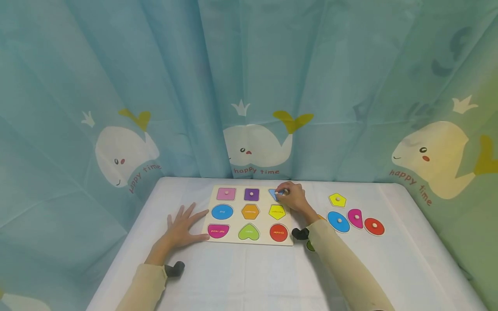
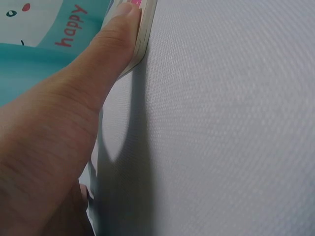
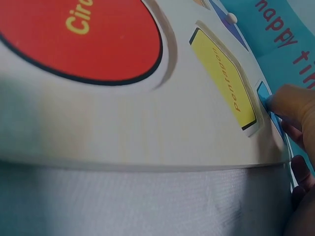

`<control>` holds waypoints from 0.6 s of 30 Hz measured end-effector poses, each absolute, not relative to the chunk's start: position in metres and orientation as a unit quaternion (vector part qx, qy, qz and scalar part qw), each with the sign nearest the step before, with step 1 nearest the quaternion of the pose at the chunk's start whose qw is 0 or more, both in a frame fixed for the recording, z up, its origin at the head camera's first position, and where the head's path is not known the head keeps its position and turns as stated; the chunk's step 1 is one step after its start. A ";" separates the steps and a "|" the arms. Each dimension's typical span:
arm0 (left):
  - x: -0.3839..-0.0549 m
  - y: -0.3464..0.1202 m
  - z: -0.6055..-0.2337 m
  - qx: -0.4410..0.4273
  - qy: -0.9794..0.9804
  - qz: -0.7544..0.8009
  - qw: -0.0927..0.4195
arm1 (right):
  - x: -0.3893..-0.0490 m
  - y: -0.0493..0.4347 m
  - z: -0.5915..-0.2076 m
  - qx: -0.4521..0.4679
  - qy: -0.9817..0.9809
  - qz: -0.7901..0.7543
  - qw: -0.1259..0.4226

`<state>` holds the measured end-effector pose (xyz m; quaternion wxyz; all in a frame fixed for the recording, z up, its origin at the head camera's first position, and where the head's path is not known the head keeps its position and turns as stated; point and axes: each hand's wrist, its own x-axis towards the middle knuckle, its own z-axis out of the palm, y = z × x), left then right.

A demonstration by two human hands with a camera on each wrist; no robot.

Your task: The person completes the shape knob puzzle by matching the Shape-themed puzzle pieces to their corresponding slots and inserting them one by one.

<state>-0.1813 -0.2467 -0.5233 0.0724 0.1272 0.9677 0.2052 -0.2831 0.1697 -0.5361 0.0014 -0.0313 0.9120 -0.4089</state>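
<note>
A white shape-puzzle board lies on the table with printed recesses in rows. My right hand pinches the knob of a blue triangle piece at the board's far right corner; in the right wrist view the fingers partly cover this triangle. A pink square piece and a purple square piece sit in the far row, knobs up. My left hand rests with spread fingers at the board's left edge; its thumb presses on the near left corner.
Right of the board lie a yellow pentagon piece, a blue oval piece, a magenta half-round piece and a red circle piece. The right arm partly hides an orange piece and a green piece. A whale-print curtain hangs behind.
</note>
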 end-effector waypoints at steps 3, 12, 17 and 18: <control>-0.181 -0.246 -0.521 0.127 0.968 0.205 0.072 | -0.283 0.169 -0.536 -0.029 0.912 -0.409 0.003; -0.181 -0.248 -0.524 0.132 0.966 0.211 0.064 | -0.283 0.169 -0.537 -0.028 0.913 -0.408 0.001; -0.180 -0.248 -0.522 0.130 0.965 0.215 0.069 | -0.283 0.169 -0.536 -0.028 0.915 -0.403 0.006; -0.180 -0.248 -0.521 0.128 0.965 0.215 0.072 | -0.283 0.170 -0.536 -0.029 0.915 -0.402 0.010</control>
